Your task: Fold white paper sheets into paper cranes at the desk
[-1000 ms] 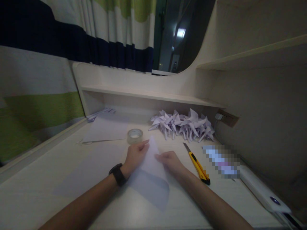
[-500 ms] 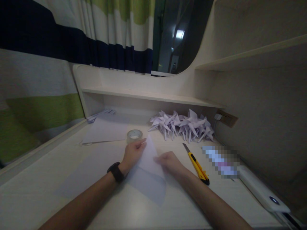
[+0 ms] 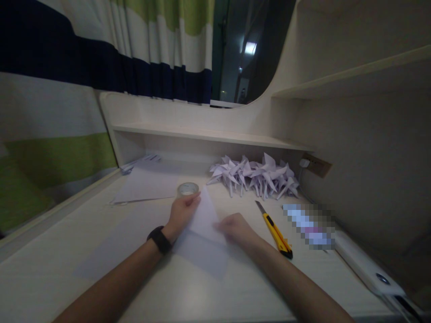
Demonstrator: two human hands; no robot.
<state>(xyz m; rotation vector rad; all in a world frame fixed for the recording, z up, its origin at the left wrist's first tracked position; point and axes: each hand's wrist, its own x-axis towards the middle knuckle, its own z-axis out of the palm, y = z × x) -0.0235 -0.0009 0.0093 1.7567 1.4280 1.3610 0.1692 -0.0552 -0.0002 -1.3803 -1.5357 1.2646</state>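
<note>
Between my hands is a folded sheet of white paper (image 3: 205,220), its peak pointing away from me. My left hand (image 3: 182,214), with a dark watch on the wrist, pinches its left edge near the top. On the right side, the closed fingers of my right hand (image 3: 235,228) grip the other edge. Below the fold a flat part of paper spreads over the desk. A roll of clear tape (image 3: 188,188) lies just beyond my left fingers. To the right of my right hand rests a yellow utility knife (image 3: 276,234) with its blade out.
Several white paper pinwheels (image 3: 256,175) are heaped at the back under the shelf (image 3: 202,134). A stack of white paper (image 3: 148,181) lies back left, and another sheet (image 3: 111,246) is left of my arm. A long white device (image 3: 367,262) lines the right wall.
Both hands and the folded paper have shifted slightly left in view, as has the whole scene. The grip on the paper looks the same.
</note>
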